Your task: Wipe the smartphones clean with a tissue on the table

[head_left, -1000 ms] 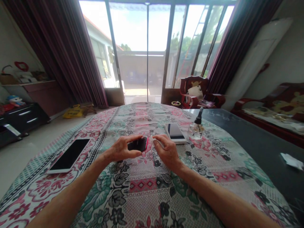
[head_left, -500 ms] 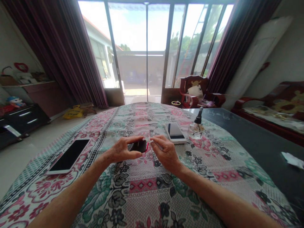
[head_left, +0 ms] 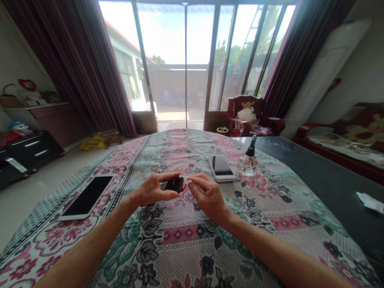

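My left hand (head_left: pixel 156 188) grips a small black phone (head_left: pixel 175 185) with a red edge, thumb along its near side and fingers along its far side. My right hand (head_left: pixel 208 194) is closed, pinching a small white piece (head_left: pixel 186 180) against the phone's right end. Whether that piece is soft or stiff is too small to tell. Behind my right hand, a white phone (head_left: pixel 222 166) lies screen up on what looks like another flat device. At the left, a white-framed tablet (head_left: pixel 87 198) with a dark screen rests on the patterned tablecloth (head_left: pixel 183 256).
A clear glass bottle with a black top (head_left: pixel 249 160) stands right of the white phone. A dark table surface (head_left: pixel 318 176) adjoins on the right, with a crumpled white paper (head_left: pixel 370 201) on it. A wooden armchair (head_left: pixel 244 114) stands beyond, near the glass doors.
My right hand has shifted slightly left, bringing the white piece over the phone's red right edge. My left hand has hardly moved.
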Demonstrator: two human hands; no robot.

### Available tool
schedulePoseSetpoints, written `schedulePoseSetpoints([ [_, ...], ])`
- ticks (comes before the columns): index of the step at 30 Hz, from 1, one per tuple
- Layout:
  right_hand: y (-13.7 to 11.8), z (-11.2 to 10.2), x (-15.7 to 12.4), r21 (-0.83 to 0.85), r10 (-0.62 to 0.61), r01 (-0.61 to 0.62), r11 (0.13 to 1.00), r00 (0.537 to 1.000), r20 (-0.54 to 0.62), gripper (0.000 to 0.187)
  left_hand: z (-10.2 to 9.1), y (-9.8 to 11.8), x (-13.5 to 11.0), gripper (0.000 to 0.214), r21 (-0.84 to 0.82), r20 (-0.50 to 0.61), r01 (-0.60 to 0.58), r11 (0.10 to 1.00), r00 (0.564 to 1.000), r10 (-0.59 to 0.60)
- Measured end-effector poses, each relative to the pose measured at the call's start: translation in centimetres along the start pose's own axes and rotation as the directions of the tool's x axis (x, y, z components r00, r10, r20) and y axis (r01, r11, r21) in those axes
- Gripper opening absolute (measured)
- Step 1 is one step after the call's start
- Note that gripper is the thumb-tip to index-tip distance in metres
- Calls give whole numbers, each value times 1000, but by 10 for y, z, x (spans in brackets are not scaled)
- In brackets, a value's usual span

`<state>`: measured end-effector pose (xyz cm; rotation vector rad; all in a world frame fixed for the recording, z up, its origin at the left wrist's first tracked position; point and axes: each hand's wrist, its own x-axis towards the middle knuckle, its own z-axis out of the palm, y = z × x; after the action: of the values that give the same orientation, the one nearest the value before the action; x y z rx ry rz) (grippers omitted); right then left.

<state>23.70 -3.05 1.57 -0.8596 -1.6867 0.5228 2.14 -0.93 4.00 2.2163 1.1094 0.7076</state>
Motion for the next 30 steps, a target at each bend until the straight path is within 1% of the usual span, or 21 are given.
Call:
schedulePoseSetpoints([
  [6, -1, -1, 0, 4, 19, -19, 1000, 1000, 3, 18, 0, 2, 0, 61, 9, -5, -12, 1000, 1000, 12],
  [11, -2, -1, 1, 15, 44, -45, 999, 999, 19, 18, 1, 6, 0, 62, 24, -19, 14, 1000, 1000, -14],
  [18, 1, -2, 1, 8, 59, -60, 998, 998, 30, 19, 3, 4, 1, 64, 21, -20, -3, 1000, 1000, 4],
  [23, 1, -7, 4, 62, 99, -107, 992, 988, 119, 17, -2, 1, 0, 63, -23, -8, 24, 999, 1000, -24],
  [25, 3, -8, 7, 74, 129, -136, 988, 987, 93, 17, -6, 0, 0, 63, -66, -2, 50, 997, 999, -50],
  [27, 6, -8, 11, 64, 155, -156, 986, 988, 12, 17, -10, -3, -1, 64, -124, 2, 71, 990, 997, -71],
  [28, 7, -7, 13, 57, 160, -159, 986, 987, -23, 18, -11, -4, -1, 64, -154, 1, 75, 985, 997, -76],
  [30, 10, -5, 17, 49, 150, -147, 988, 987, -58, 18, -12, -8, -1, 64, -206, -10, 71, 976, 997, -75],
])
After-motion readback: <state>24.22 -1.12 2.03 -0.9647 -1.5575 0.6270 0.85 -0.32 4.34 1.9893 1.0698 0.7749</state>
